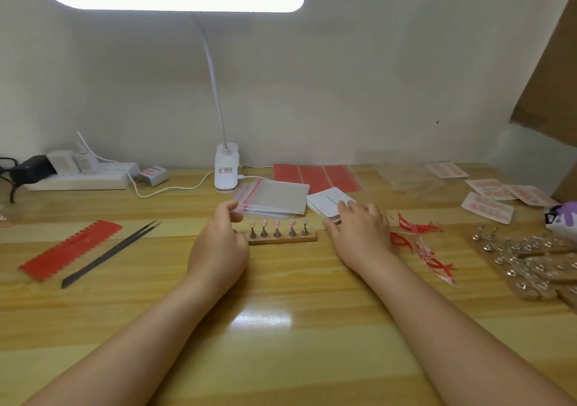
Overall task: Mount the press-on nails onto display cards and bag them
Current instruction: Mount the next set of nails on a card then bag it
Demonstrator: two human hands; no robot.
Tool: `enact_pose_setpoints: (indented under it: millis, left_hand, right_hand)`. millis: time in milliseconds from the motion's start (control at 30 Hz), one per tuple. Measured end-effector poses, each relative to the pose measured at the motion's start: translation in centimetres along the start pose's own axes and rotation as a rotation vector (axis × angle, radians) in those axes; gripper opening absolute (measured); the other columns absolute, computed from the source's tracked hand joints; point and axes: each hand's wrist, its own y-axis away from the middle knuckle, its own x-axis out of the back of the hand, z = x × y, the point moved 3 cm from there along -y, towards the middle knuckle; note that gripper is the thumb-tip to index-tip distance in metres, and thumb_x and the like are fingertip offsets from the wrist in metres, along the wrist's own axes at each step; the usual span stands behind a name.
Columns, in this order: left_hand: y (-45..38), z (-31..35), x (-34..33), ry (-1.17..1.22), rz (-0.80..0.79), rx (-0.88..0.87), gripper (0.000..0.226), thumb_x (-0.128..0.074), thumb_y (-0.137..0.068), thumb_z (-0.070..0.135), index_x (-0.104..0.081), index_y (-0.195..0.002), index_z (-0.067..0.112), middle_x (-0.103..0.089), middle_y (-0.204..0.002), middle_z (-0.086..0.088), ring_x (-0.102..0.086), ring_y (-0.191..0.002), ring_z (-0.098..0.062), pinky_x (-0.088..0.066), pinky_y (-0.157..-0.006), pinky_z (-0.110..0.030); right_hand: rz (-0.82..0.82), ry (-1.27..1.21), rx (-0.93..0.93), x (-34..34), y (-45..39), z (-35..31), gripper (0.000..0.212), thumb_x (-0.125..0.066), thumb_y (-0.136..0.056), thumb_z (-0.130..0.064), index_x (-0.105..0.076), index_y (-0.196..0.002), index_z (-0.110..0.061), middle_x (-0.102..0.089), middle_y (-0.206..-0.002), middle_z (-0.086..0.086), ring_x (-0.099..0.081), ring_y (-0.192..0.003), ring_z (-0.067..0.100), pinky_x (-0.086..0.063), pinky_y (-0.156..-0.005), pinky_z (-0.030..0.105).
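We are pinching the zip-bag stack (274, 201) with our left hand (223, 234); our right hand (359, 227), fingers spread, is resting on the display cards (327, 201) behind the nail stand (281, 237).

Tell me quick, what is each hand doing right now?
Left hand: pinching the near corner of the stack of clear bags.
Right hand: fingers laid on the stack of white cards, thumb at its edge; a firm grip cannot be told.

Desk (281, 327): yellow-tan wood grain. Lamp (226, 168): white. Bags (274, 201): clear, red zip strip. Cards (327, 202): white. Nails (276, 224): pink, on a brown wooden strip (282, 239). Comb-edged sheet (71, 249): red. Tweezers (109, 254): dark grey. Power strip (84, 177): white.
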Motion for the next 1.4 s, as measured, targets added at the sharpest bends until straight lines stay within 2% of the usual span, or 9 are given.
enact_pose_setpoints:
  millis: [267, 433, 567, 700, 800, 900, 1033, 1267, 1400]
  left_hand:
    - [0.2, 0.1, -0.1, -0.023, -0.018, -0.007, 0.049, -0.044, -0.087, 0.002, -0.042, -0.132, 0.021, -0.057, -0.109, 0.009, -0.057, -0.094, -0.017, -0.045, -0.077, -0.034]
    - [0.4, 0.4, 0.1, -0.027, -0.012, -0.025, 0.046, -0.046, -0.088, 0.005, -0.043, -0.132, 0.020, -0.057, -0.107, 0.009, -0.057, -0.093, -0.018, -0.048, -0.081, -0.038]
    - [0.7, 0.9, 0.6, -0.046, 0.006, -0.037, 0.044, -0.050, -0.088, 0.008, -0.045, -0.131, 0.018, -0.060, -0.110, 0.006, -0.056, -0.102, -0.021, -0.047, -0.087, -0.041]
    - [1.1, 3.7, 3.1, -0.028, 0.249, -0.304, 0.034, -0.050, -0.085, 0.022, -0.058, -0.118, 0.017, -0.064, -0.108, 0.004, -0.053, -0.103, -0.022, -0.044, -0.088, -0.040]
    - [0.5, 5.4, 4.5, 0.374, 0.101, -0.181, 0.034, -0.051, -0.096, 0.036, -0.052, -0.127, 0.022, -0.062, -0.112, 0.011, -0.058, -0.104, -0.004, -0.049, -0.086, -0.023]
    - [-0.1, 5.8, 5.2, 0.631, -0.067, 0.008, 0.046, -0.055, -0.094, 0.037, -0.045, -0.136, 0.019, -0.063, -0.117, 0.004, -0.062, -0.104, -0.006, -0.051, -0.085, -0.024]
    - [-0.6, 5.4, 6.7, 0.781, -0.064, 0.120, 0.023, -0.062, -0.091, 0.008, -0.061, -0.113, 0.016, -0.069, -0.089, 0.000, -0.066, -0.079, -0.011, -0.055, -0.073, -0.027]
    - [-0.8, 6.1, 8.1, 0.885, -0.163, 0.087, 0.018, -0.063, -0.086, 0.000, -0.065, -0.101, 0.011, -0.074, -0.081, 0.000, -0.069, -0.072, -0.013, -0.056, -0.063, -0.023]
    - [-0.6, 6.7, 8.5, 0.858, -0.179, 0.074, 0.019, -0.064, -0.085, -0.002, -0.064, -0.100, 0.010, -0.074, -0.080, -0.001, -0.070, -0.071, -0.015, -0.055, -0.061, -0.022]
  right_hand:
    - [0.071, -0.013, -0.004, 1.1, -0.1, 0.1, 0.040, -0.037, -0.100, -0.040, -0.067, -0.097, -0.014, -0.067, -0.100, 0.002, -0.052, -0.102, 0.027, -0.041, -0.085, 0.036]
    - [0.203, -0.033, 0.018, 2.0, -0.2, 0.4, 0.037, -0.034, -0.103, -0.025, -0.067, -0.092, -0.013, -0.068, -0.091, 0.006, -0.058, -0.083, 0.029, -0.037, -0.065, 0.033]
    - [0.319, -0.380, 0.024, 3.0, 0.0, 1.3, 0.029, -0.043, -0.102, -0.017, -0.067, -0.099, -0.001, -0.067, -0.096, 0.014, -0.062, -0.090, 0.032, -0.041, -0.067, 0.033]
    - [0.583, -0.406, 0.397, 6.4, 1.0, -0.4, 0.021, -0.066, -0.089, -0.003, -0.068, -0.107, 0.007, -0.066, -0.117, 0.022, -0.064, -0.107, 0.034, -0.049, -0.094, 0.036]
    - [0.680, -0.520, 0.631, 8.4, 2.3, -2.5, 0.019, -0.074, -0.081, -0.002, -0.071, -0.099, 0.003, -0.069, -0.114, 0.019, -0.069, -0.100, 0.028, -0.053, -0.091, 0.033]
    - [0.582, -0.719, 0.729, 9.7, 3.5, -4.2, 0.020, -0.079, -0.077, -0.002, -0.074, -0.097, 0.000, -0.070, -0.112, 0.015, -0.069, -0.104, 0.020, -0.054, -0.092, 0.030]
    - [0.388, -0.962, 0.696, 10.6, 4.1, -4.8, 0.022, -0.078, -0.077, 0.002, -0.074, -0.097, -0.004, -0.070, -0.112, 0.009, -0.067, -0.107, 0.011, -0.054, -0.093, 0.027]
    - [0.052, -1.467, 0.183, 11.4, 4.0, -5.2, 0.041, -0.078, -0.078, -0.006, -0.059, -0.112, -0.020, -0.067, -0.111, 0.003, -0.072, -0.089, 0.015, -0.060, -0.074, 0.032]
    - [-0.181, -1.610, 0.078, 11.4, 4.1, -5.6, 0.016, -0.067, -0.088, -0.008, -0.060, -0.102, -0.013, -0.074, -0.085, 0.002, -0.074, -0.076, 0.025, -0.060, -0.064, 0.035]
